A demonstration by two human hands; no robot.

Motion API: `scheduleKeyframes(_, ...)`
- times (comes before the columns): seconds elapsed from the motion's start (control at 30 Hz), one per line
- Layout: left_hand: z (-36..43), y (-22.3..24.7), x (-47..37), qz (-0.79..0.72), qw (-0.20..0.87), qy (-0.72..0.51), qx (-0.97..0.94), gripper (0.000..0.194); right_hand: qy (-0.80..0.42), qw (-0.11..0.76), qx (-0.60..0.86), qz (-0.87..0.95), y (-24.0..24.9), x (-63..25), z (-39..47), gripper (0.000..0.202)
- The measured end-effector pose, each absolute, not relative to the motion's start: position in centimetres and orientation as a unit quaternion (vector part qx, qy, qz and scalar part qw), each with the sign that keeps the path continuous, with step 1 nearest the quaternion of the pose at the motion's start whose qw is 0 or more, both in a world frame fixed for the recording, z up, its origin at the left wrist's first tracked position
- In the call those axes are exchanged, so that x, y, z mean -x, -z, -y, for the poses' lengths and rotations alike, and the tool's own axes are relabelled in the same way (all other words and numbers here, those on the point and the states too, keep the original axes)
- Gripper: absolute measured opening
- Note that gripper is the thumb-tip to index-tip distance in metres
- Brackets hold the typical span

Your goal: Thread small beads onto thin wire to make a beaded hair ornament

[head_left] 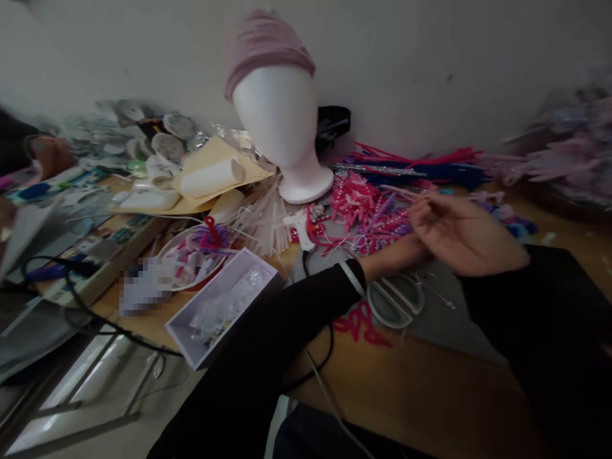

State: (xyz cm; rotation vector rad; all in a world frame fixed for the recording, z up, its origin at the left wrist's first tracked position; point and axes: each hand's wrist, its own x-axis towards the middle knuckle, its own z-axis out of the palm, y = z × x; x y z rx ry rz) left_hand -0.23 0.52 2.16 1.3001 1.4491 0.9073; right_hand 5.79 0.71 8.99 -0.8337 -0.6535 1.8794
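My right hand (466, 233) is raised over the right part of the table with its fingers curled together. A thin pink pipe cleaner (398, 190) sticks out to the left from its fingertips. My left hand (406, 252) reaches across from the left, and its fingers are hidden behind the right hand. Below the hands, silver scissors (394, 303) lie on a grey mat (442, 325). Just behind them is a heap of pink fuzzy pieces (356, 197) with bead strings. A white glue gun (301, 231) lies left of this heap.
A white foam head (277, 121) with a pink knit cap (268, 48) stands near the wall. Left of my left arm are a lilac box (184, 331) of clear packets and a round container (174, 284) of trimmings. Black cables (109, 328) hang by the table edge.
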Motion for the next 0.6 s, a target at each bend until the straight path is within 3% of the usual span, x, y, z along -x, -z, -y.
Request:
scheduleKeyframes(0.1,-0.6,-1.3,0.5,-0.422,0.606,-0.353,-0.574,0.027,-0.689,0.539,0.428,0.227,-7.5,-11.3,-1.8,0.027)
scheduleKeyframes(0.13,-0.7,-1.0,0.6,-0.375,0.642,-0.352,-0.569,0.024,-0.683,0.527,0.454,0.223,-6.6,-12.6,-1.9,0.029)
scheduleKeyframes(0.27,-0.9,-0.3,0.6,-0.346,0.681,-0.345,-0.546,0.019,-0.672,0.493,0.511,0.209,-3.2,-14.8,-1.4,0.022)
scheduleKeyframes(0.6,-1.0,0.1,0.3,-0.387,0.674,-0.326,-0.539,0.015,-0.753,0.457,0.428,0.201,-0.5,-15.3,-0.8,0.012)
